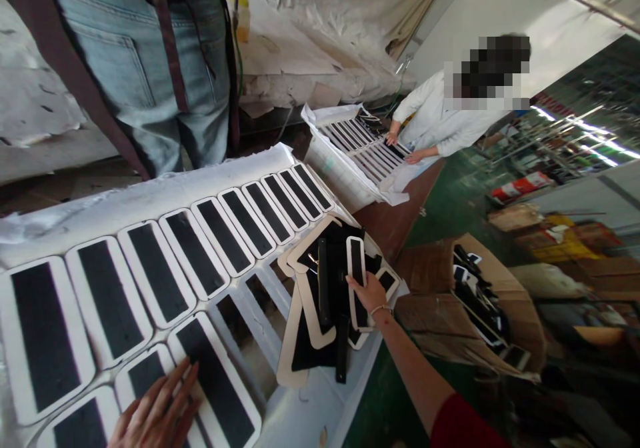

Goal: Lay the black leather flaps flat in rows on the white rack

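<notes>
My left hand lies with its fingers stretched out over a white-rimmed black panel at the near end of the table. Just right of its fingertips is another such panel, larger in view. My right hand grips the edge of a narrow white-rimmed black panel, thumb on its face, above a loose heap. That heap holds cream-bordered black pieces and dark strips, lying crosswise over one another. What the panels are for does not show.
A long row of like panels lines the slatted frame. Beyond it, a co-worker in white handles strips on a second padded frame. Another person stands close at upper left. A cardboard box of dark pieces stands at right.
</notes>
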{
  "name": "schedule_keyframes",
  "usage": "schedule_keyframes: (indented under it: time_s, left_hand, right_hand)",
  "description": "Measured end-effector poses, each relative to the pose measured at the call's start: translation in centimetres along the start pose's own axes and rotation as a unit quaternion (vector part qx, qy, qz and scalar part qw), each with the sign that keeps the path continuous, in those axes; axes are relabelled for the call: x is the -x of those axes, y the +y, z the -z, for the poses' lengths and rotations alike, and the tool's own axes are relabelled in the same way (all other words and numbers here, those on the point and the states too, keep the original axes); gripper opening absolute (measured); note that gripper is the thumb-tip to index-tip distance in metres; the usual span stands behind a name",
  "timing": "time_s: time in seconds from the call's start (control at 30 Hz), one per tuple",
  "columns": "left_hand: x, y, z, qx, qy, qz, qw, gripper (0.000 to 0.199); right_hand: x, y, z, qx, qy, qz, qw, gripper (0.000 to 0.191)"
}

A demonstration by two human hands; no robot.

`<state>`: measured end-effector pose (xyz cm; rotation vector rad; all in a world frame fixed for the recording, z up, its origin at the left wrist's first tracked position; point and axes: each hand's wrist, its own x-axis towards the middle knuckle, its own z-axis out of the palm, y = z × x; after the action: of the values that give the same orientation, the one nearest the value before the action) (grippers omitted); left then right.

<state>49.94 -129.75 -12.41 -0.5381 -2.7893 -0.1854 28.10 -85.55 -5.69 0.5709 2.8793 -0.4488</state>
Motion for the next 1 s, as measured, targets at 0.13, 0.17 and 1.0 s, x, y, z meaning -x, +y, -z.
schedule_keyframes:
  time_s: [0.13,0.17,1.0]
  left_hand:
    - [-0.9,1.1,0.1,-0.002,0.006,-0.020,1.000,0.071]
    - [-1.2,1.4,0.2,-0.006,0.002,0.015,1.000,0.074]
    - [-1.7,3.2,0.9,-0.040,-0.122,0.063,0.990,0.067]
  right_hand:
    - [0.0,-0.2,0.4,-0.050,-0.020,0.029,0.998,0.044]
    - [0.1,-0.4,0.6,-0.059,-0.018,0.031,0.998,0.045]
    - [22.1,-13.4,-7.9,0.057,0.158,0.269,0.948,0.061]
